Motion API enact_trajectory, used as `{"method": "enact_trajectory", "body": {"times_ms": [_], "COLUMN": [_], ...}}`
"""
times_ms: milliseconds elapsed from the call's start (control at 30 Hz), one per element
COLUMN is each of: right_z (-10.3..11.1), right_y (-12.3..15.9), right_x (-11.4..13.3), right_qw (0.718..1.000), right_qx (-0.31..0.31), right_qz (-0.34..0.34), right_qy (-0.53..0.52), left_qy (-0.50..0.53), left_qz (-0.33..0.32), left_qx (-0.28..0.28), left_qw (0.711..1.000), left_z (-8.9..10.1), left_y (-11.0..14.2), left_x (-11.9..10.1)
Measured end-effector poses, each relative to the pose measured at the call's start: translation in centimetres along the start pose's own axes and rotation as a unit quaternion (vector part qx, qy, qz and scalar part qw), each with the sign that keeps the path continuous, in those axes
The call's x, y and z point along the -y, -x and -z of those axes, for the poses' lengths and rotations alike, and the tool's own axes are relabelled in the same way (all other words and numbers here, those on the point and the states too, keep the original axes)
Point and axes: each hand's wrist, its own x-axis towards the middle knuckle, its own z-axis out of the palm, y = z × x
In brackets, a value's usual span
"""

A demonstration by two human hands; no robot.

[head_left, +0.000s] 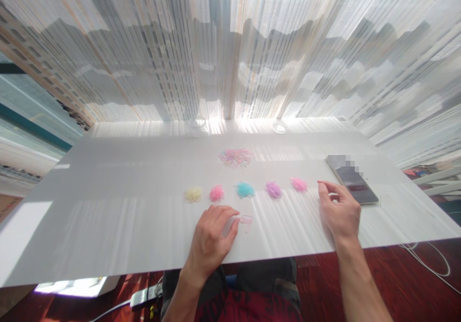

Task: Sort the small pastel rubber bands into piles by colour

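Observation:
My left hand rests low over the table, thumb and forefinger curved with a small gap between their tips. Just beyond those tips lie a few loose pink elastic bands. My right hand is at the right, beside the phone, with thumb and forefinger closed in a pinch; whatever they hold, if anything, is too small to make out. Across the middle runs a row of small heaps of bands: yellow, deep pink, turquoise, purple and light pink. Behind them spreads a mixed-colour heap.
The white table reaches back to a striped sheer curtain. A clear round container and a clear ring-shaped piece stand near the back edge. A dark phone lies at the right. Below is a power strip.

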Motion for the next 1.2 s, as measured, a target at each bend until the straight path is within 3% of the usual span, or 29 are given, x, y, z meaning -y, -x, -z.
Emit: {"method": "enact_trajectory", "body": {"times_ms": [67,133,200,300,400,633,1200], "right_z": [0.3,0.4,0.3,-0.6,-1.8,-3.4,-3.2], "right_y": [0.7,1.9,3.4,5.7,7.2,7.5,7.8], "right_x": [0.9,2.2,3.8,6.1,7.5,8.0,7.9], "right_qw": [0.999,0.996,0.98,0.923,0.892,0.885,0.876], "right_qx": [-0.023,0.002,0.102,0.272,0.333,0.336,0.313], "right_qz": [0.025,0.083,0.156,0.245,0.278,0.298,0.306], "right_qy": [-0.012,-0.029,-0.069,-0.122,-0.126,-0.123,-0.201], "left_qy": [-0.032,-0.058,-0.072,-0.075,-0.065,-0.055,0.016], "left_qz": [-0.003,-0.003,-0.003,-0.004,0.003,0.009,-0.022], "left_qx": [0.006,0.019,0.031,0.032,0.029,0.048,0.038], "left_qw": [0.999,0.998,0.997,0.997,0.997,0.997,0.999], "left_z": [-0.2,-0.3,-0.4,-0.5,-0.5,-0.5,0.0], "left_y": [0.0,0.0,-0.1,-0.1,0.0,0.0,-0.1], "left_x": [0.1,0.2,0.2,0.1,0.1,0.1,-0.1]}}
